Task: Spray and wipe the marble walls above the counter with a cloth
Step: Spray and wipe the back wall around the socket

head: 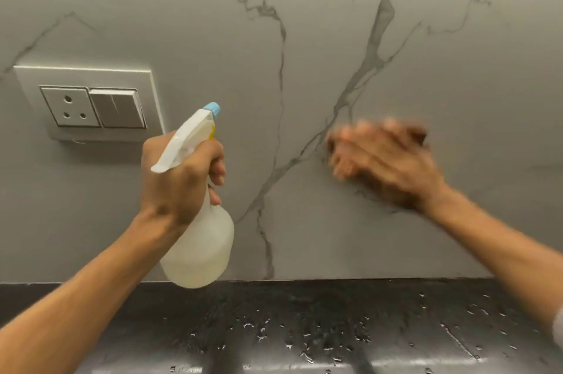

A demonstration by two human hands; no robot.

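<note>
The left hand [179, 178] grips the spray bottle [201, 239] upright, nozzle toward the marble wall [304, 38]. The right hand [380, 160], blurred, lies flat against the wall just right of the nozzle's aim, apparently pressing a dark cloth [380, 190] above the wet surface [304, 328].
</note>
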